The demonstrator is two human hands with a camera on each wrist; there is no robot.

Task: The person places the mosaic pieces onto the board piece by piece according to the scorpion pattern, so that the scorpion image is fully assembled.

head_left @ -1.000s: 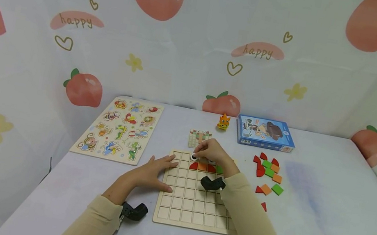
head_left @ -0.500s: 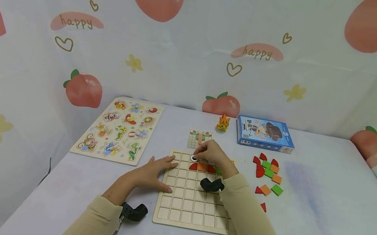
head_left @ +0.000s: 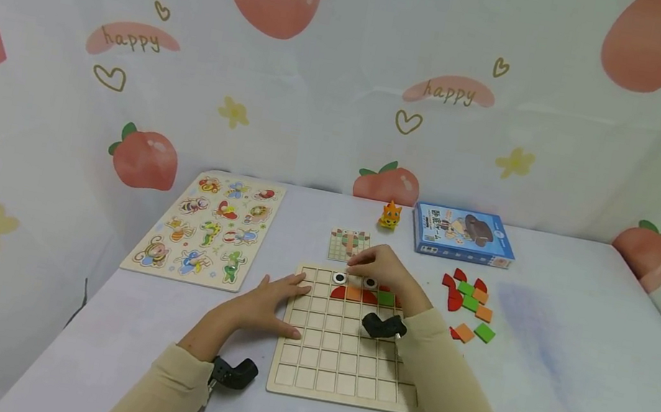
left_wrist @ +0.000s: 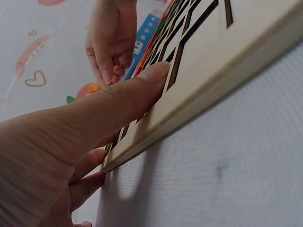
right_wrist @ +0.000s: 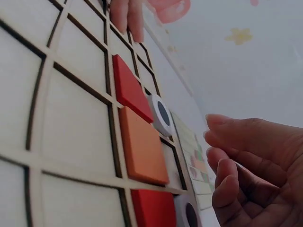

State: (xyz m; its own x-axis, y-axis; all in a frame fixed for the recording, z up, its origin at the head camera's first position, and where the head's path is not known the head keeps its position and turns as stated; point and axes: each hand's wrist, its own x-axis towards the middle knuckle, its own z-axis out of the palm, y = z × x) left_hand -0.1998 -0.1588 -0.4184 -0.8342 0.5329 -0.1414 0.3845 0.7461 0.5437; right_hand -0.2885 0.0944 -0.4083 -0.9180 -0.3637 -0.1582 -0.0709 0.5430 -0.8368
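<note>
Beige gridded board (head_left: 329, 360), 2 black-and-white discs (head_left: 339, 278), blue box (head_left: 463, 234)

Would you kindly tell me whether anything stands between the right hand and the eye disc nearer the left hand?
Nothing visible does: the right wrist view shows only open space between the right hand and that eye disc. The red tile lies on the disc's side toward the person, not between.

Soft shadows, dim wrist views.
</note>
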